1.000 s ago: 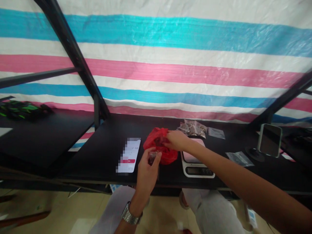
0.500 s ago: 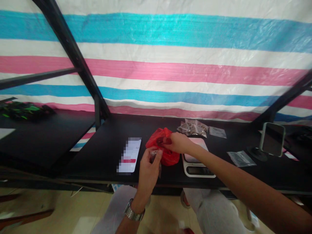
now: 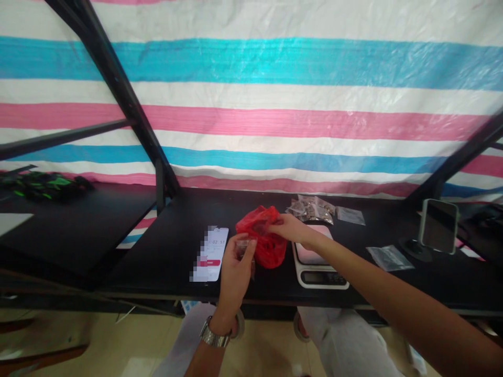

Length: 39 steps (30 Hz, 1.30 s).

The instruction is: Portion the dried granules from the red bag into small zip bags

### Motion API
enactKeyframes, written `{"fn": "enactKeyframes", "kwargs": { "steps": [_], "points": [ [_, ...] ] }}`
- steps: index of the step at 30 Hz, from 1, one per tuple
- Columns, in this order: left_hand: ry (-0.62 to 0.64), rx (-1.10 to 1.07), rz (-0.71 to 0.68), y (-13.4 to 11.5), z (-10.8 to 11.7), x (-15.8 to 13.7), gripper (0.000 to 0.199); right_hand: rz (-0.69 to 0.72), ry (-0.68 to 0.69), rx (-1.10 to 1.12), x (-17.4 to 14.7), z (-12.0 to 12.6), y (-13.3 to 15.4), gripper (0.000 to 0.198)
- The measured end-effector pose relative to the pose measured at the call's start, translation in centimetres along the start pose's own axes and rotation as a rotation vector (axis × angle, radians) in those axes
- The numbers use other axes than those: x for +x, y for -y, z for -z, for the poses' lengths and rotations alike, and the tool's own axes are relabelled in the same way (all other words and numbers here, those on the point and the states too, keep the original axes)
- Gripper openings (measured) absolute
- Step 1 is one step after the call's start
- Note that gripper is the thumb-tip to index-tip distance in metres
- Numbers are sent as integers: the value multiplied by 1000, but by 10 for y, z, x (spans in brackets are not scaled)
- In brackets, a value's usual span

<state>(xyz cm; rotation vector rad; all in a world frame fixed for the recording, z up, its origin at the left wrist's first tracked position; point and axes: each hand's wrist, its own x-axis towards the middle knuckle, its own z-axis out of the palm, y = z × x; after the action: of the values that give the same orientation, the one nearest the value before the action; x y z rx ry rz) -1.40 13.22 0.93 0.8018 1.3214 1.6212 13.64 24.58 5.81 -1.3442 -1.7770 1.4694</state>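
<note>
- Head view: I've got both hands working over the middle of the black bench [image 3: 192, 214].
- Left hand [image 3: 236, 264]: thumb and fingers nearly closed, small clear bag [image 3: 252, 268] pinched between; its lower end hangs toward the bench's front edge.
- Right hand [image 3: 296, 231]: comes in from the right, fingers curled, tips in the mouth of the red bag [image 3: 274, 255]. Can't tell if they grip anything inside.
- Red bag: crumpled, mid-bench, about midway between front and back edges, just right of my left hand.
- Scale [image 3: 323, 279]: close to front edge, just right of red bag; right forearm passes over it.
- Phone [image 3: 216, 255]: flat, left of left hand, near front edge, digits on screen.
- Heap of small bags [image 3: 314, 211]: near back edge, behind scale; flat clear bag [image 3: 351, 215] just right.
- Second flat bag [image 3: 390, 258]: further right, beside the propped phone [image 3: 439, 226].
</note>
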Motion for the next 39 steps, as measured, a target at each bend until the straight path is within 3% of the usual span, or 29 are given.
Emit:
{"fn": "enactKeyframes", "kwargs": {
  "steps": [5,9,12,18,22,26,29,32,36,39],
  "points": [
    [49,18,-62,1,-2,7,53,35,-153,33,-11,13,15,7],
    [69,52,-98,1,-5,10,48,77,-87,27,-23,17,24,11],
    [94,85,-150,-2,-8,10,40,249,-94,-44,-33,12,26,17],
    [144,114,-193,-10,-11,8,38,656,-165,-473,-59,-4,35,7],
    [168,124,-211,-13,-10,5,35,740,-140,-642,-67,-8,38,17],
    [189,141,-228,-13,-7,3,33,772,-169,-673,-70,-6,35,18],
    [217,104,-225,-11,-2,5,39,784,-305,-622,-70,-3,31,19],
    [227,-7,-196,-12,4,7,53,656,-385,-641,-65,0,23,15],
    [240,-183,-76,-20,13,8,74,378,-228,-830,-53,-2,10,13],
    [287,-324,11,-27,15,7,77,357,-162,-823,-50,-4,2,17]
  ]
}}
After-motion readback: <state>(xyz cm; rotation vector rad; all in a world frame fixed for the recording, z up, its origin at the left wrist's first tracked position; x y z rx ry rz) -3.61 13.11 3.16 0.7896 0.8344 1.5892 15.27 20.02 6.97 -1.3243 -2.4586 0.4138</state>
